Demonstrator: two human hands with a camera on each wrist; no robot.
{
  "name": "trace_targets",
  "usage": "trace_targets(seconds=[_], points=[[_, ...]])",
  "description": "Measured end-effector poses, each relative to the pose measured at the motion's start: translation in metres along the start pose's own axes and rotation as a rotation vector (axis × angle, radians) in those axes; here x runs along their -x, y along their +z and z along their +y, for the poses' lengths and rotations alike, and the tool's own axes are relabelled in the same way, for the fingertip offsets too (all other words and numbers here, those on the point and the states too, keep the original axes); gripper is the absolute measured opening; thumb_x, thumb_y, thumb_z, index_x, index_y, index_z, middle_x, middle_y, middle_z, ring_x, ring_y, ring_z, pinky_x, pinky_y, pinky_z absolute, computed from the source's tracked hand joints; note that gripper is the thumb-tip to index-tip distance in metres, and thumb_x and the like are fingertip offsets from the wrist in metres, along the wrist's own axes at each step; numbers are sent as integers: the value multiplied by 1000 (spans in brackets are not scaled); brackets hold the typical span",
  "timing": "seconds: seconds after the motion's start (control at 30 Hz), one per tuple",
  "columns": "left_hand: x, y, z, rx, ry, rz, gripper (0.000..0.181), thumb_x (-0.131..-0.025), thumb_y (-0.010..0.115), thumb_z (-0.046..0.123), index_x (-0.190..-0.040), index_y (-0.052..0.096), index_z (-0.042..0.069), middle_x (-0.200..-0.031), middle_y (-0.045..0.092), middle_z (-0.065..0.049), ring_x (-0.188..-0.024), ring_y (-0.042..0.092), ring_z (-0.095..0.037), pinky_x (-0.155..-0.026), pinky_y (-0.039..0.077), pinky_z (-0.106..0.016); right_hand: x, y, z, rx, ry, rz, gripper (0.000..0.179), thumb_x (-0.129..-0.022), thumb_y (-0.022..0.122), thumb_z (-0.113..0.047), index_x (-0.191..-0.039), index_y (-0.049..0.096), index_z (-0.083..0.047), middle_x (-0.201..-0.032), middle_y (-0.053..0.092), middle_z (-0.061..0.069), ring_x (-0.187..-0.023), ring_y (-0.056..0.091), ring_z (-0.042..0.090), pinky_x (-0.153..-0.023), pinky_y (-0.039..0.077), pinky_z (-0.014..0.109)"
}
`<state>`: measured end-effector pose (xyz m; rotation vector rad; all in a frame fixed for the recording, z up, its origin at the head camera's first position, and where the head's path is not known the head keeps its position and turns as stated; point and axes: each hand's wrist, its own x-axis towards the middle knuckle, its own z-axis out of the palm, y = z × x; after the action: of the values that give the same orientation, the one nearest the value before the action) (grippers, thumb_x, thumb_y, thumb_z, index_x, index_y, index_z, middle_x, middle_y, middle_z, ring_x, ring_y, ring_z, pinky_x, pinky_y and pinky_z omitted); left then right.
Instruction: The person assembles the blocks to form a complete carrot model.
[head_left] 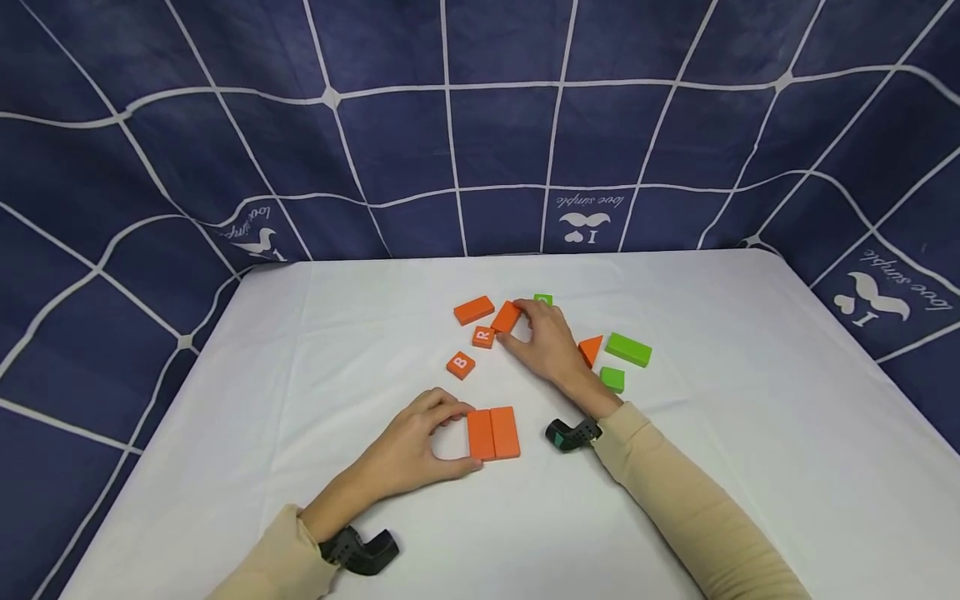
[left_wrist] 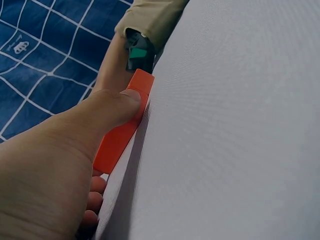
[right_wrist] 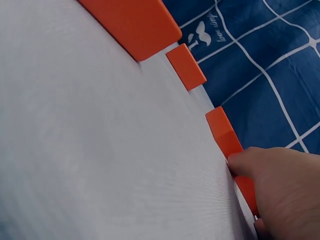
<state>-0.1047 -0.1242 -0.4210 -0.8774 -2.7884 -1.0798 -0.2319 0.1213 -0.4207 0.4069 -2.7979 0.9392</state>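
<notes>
Two orange rectangular blocks lie side by side on the white cloth, long edges together. My left hand holds the left orange block by its ends, thumb at the near end and fingers at the far end. The right orange block sits against it. In the left wrist view my thumb presses on an orange block. Farther back, my right hand pinches another orange block between thumb and fingers. Beside it are an orange block marked R and a plain orange block.
An orange block marked B lies between the hands. Right of my right hand are an orange triangle, a long green block and a small green block. Behind that hand a green lettered block is partly hidden. Blue checked cloth hangs behind.
</notes>
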Motion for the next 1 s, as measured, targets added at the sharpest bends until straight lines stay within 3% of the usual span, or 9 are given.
trace_targets(seconds=[0.27,0.57,0.87,1.0], points=[[0,-2,1,4,7,10,58,-76,90,46,-122,72,17,-112,58,14,-101,53,-2,-89,50,-27,-1,-5,-2,-15,21,-4,66,-91,77,-33,-145,56,0,-117,66,17,-100,56,29,-89,48,42],[1,0,0,5,10,-2,58,-76,90,45,-123,72,16,-110,57,11,-98,53,-4,-87,50,-26,8,-12,-5,-68,14,32,62,-88,80,-28,-139,60,1,-123,66,17,-101,63,29,-92,53,42],[2,-2,1,-2,-1,-4,58,-77,90,46,-124,71,17,-109,56,12,-98,52,-3,-87,49,-26,27,-29,-11,-127,5,-77,63,-86,81,-33,-140,62,-8,-135,65,11,-123,63,28,-106,49,46],[2,-3,2,-4,-4,-9,58,-77,89,47,-124,71,17,-110,56,12,-99,52,-4,-87,50,-27,39,-40,-11,-162,-26,-124,64,-84,84,-30,-141,62,-10,-138,64,8,-124,63,25,-107,49,44]])
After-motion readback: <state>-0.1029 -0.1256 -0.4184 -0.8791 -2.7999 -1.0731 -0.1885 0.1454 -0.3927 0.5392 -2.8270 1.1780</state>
